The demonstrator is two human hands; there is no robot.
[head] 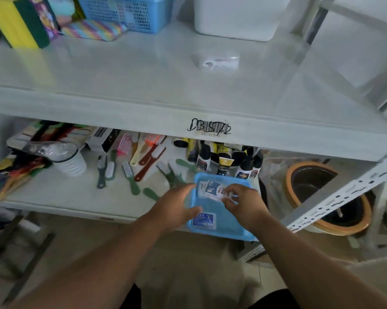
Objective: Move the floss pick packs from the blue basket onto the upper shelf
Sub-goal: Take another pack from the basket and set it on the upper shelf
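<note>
A blue basket (227, 229) sits at the front right of the lower shelf. Floss pick packs lie inside it: one flat near the front (204, 219), others toward the back (207, 188). My right hand (243, 202) is over the basket, its fingers pinching a floss pick pack (221, 195). At the basket's left rim is my left hand (177, 205), fingers spread and holding nothing. One clear floss pick pack (218, 62) lies on the white upper shelf (143, 85).
The upper shelf also carries a second blue basket (125, 12), a white bin (239, 16) and sponges (18, 21). Brushes (130, 172), bottles (223, 161) and a cup (70, 161) crowd the lower shelf. A perforated metal upright (344, 192) slants at the right.
</note>
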